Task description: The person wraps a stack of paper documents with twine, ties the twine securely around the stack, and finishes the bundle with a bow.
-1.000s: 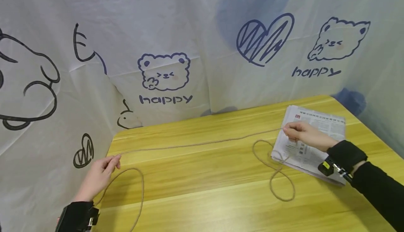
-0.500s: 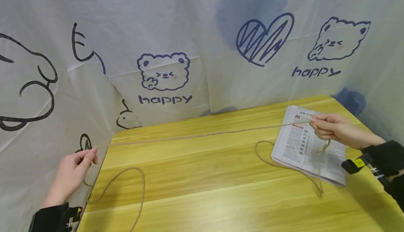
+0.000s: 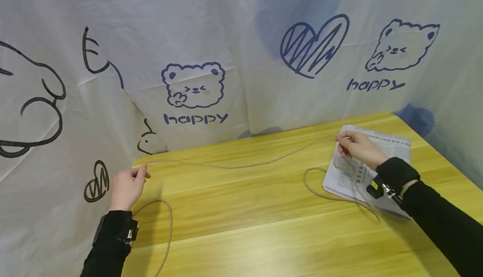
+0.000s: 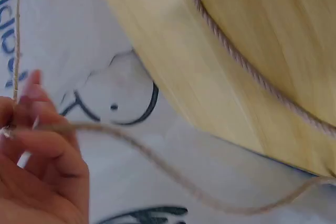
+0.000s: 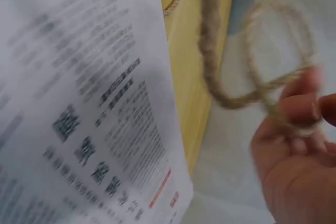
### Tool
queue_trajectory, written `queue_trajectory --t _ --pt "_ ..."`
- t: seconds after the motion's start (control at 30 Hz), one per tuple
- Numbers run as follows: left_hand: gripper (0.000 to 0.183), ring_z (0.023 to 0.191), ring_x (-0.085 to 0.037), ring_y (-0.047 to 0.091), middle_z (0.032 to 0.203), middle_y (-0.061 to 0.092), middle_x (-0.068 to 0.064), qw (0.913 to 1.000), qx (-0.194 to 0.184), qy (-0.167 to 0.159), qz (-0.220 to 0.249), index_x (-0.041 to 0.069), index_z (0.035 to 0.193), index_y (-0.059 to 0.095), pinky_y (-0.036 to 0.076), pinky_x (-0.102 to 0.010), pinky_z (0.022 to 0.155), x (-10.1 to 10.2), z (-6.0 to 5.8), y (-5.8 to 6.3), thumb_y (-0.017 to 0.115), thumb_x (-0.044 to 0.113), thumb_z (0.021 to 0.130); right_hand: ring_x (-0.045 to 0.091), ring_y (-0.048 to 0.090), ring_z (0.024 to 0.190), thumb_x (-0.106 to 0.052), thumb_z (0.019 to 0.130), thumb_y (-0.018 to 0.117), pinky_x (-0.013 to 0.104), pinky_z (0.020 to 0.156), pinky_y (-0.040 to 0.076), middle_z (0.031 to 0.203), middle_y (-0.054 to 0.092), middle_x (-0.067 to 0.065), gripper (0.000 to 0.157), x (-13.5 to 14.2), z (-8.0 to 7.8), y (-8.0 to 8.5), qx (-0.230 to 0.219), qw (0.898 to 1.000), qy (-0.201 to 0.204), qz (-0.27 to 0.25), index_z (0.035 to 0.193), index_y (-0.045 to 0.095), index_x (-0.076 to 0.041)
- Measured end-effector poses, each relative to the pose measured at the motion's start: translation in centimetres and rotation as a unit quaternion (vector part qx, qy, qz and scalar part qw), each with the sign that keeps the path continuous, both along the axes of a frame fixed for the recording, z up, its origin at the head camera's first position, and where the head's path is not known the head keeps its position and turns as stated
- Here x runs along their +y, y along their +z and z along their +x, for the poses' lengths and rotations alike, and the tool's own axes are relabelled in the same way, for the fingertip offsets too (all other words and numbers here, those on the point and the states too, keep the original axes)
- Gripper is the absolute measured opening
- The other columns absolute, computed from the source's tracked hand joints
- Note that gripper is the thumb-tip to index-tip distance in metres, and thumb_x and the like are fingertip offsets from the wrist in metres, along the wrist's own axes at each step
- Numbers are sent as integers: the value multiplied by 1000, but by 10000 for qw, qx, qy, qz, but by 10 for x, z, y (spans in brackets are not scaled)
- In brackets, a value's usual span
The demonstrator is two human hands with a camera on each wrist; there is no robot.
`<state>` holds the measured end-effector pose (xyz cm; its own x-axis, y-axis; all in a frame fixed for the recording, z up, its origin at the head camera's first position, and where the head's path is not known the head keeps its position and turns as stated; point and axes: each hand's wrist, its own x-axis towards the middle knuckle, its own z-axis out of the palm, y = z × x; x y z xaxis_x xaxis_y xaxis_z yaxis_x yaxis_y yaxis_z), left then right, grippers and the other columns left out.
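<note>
A thin, twisted tan rope (image 3: 234,167) runs between my two hands above the table, sagging slightly in the middle. My left hand (image 3: 128,187), at the table's left edge, pinches it between thumb and fingers; more rope (image 4: 168,169) trails from those fingertips in the left wrist view. Over the newspapers at the right, my right hand (image 3: 360,149) pinches the other end of the span. A small blurred loop of rope (image 5: 249,40) hangs at its fingers in the right wrist view. Slack rope (image 3: 170,226) curves across the table near the left hand.
A folded stack of newspapers (image 3: 341,185) lies on the right of the yellow wood-grain table (image 3: 241,218). Another rope curve (image 3: 313,187) lies beside the stack. A white printed cloth (image 3: 256,92) hangs behind and along the left side.
Both hands first spread apart, pulling the rope nearly straight, then came back inward, and it sags again. The rope near the newspapers has shifted from a twisted loop to a longer curve.
</note>
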<state>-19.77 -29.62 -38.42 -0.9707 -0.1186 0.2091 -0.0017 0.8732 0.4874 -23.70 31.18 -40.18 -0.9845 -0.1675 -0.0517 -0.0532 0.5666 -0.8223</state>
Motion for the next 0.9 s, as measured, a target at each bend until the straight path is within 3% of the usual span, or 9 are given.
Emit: queue_trajectory --t 0.07,0.13,0.17,0.23,0.3,0.4,0.6,0.73,0.9 --pt "53 86 -43 55 104 60 -28 9997 -133 -140 -147 -5 111 64 45 -51 70 6 -3 -5 39 41 102 38 55 96 -25 103 42 45 81 47 108 54 30 45 -9 0 -2 335 9987 21 383 130 40 11" --pt "52 102 -49 49 119 51 -33 9984 -233 -313 -420 -7 124 55 42 -57 82 11 -1 -10 44 38 101 46 46 111 -21 100 47 55 91 41 122 47 34 49 -17 4 -5 669 9946 153 774 136 35 10" --pt "50 107 -50 46 123 47 -34 9973 -238 -414 -561 -7 127 52 40 -58 86 12 1 -13 46 35 100 48 42 116 -19 99 49 59 93 37 127 43 34 49 -20 7 -7 842 9912 248 989 137 35 9" --pt "43 101 -47 48 118 48 -31 9954 -226 -510 -783 -6 124 53 42 -56 82 15 9 -18 51 29 98 48 40 117 -15 95 55 60 93 36 129 42 33 49 -28 17 -12 1206 9827 452 1329 135 38 7" --pt "31 85 -38 55 105 57 -24 9937 -294 -581 -909 -3 113 60 44 -48 71 17 19 -20 54 23 96 44 45 111 -12 92 59 57 88 40 126 45 28 44 -36 29 -16 1503 9752 737 1445 131 46 4" --pt "20 66 -23 54 84 62 -10 9885 -814 -793 -993 5 97 66 42 -40 59 18 34 -22 57 23 94 34 55 99 -12 88 65 47 80 48 115 54 19 34 -47 46 -23 1743 9641 1288 1534 119 57 0" --pt "28 65 -13 53 75 60 4 9671 -2107 -1121 -882 16 85 66 43 -36 61 24 55 -38 61 43 89 14 55 78 -18 82 73 33 67 48 91 59 0 25 -57 63 -42 1725 9422 2169 1880 103 63 -9" --pt "14 64 -12 52 72 58 3 9661 -2198 -1179 -662 16 79 63 43 -34 61 33 60 -50 69 27 85 8 50 67 -9 81 72 27 60 46 76 55 -7 18 -57 65 -52 1718 9380 2376 1851 97 62 -10" --pt "10 65 -13 49 72 55 3 9597 -2309 -1482 -608 15 78 62 42 -35 62 34 66 -50 70 9 80 3 47 60 -2 83 66 22 55 44 69 50 -13 16 -55 70 -54 1458 9343 2709 1800 86 60 -17"
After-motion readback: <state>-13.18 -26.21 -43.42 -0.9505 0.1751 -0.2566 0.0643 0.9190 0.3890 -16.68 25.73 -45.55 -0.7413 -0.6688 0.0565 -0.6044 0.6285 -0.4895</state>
